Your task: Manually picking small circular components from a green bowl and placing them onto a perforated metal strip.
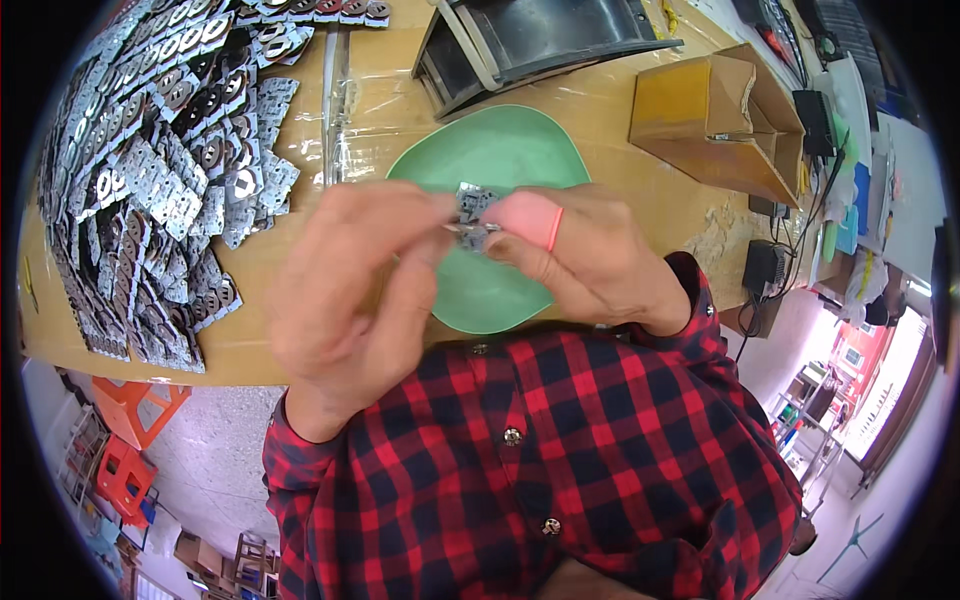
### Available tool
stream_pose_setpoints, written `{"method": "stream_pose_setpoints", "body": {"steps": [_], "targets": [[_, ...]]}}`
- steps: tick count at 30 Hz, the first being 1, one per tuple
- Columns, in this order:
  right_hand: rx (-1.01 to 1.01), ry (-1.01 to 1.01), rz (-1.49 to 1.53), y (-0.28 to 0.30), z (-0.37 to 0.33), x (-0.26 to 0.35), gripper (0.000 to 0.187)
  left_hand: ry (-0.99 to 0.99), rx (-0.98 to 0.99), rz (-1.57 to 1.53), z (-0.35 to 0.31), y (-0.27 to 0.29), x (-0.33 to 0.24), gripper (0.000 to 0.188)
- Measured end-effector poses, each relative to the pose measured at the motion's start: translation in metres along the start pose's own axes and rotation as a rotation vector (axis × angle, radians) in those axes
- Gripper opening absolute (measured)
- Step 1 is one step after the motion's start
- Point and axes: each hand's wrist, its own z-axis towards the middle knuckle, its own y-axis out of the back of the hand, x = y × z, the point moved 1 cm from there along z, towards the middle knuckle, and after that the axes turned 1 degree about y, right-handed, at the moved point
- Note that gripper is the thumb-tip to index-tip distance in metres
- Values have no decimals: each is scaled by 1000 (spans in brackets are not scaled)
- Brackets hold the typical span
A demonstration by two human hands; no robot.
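Observation:
Over a green bowl (pixel 470 290), both hands meet at a small grey circuit board (pixel 470 198). My right hand (pixel 590 250) pinches the board between thumb and forefinger; the forefinger wears a pink finger cot (pixel 525 217). My left hand (pixel 355 285) is smeared by motion, its thumb and forefinger drawn together at the board's left edge. Whatever sits between those left fingertips is too small and blurred to name. Part of the board is hidden behind the fingers.
Heaps of circuit board panels (pixel 160 190) with round parts cover the table's left side. A black curved plastic bin (pixel 540 45) stands behind the bowl. To the right are an open cardboard box (pixel 700 120) and black power adapters (pixel 765 265) with cables. Orange stools (pixel 135 410) stand below left.

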Motion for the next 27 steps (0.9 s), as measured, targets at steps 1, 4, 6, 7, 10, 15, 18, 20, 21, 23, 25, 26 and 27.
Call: {"method": "stream_pose_setpoints", "body": {"steps": [1,4,6,7,10,15,18,20,21,23,25,26,27], "targets": [[-1,0,2,1,0,0,15,-131,143,114,4,2,-2,21],[-35,-60,3,8,-1,-1,13,-178,276,137,3,1,0,20],[-14,-113,-18,18,3,5,11,-96,271,48,-2,0,1,19],[-15,-114,-18,20,3,7,11,74,219,-64,-6,0,0,17],[33,-183,166,19,1,9,12,300,183,-263,-9,-2,-1,15],[56,-165,245,11,0,7,17,456,209,-546,-10,-5,0,16],[66,-189,261,10,1,9,18,467,213,-532,-11,-6,0,16],[52,-194,276,7,0,8,19,438,244,-493,-11,-4,2,17],[37,-199,290,6,0,7,21,438,245,-494,-10,-4,1,17],[61,-412,524,13,2,13,23,464,248,-548,-8,-5,-3,18],[87,-626,757,13,1,16,25,458,232,-538,-9,-7,-3,16],[72,-635,775,12,1,17,26,453,216,-526,-9,-7,-4,15],[56,-643,794,12,2,18,27,453,215,-526,-9,-6,-3,15]]}}
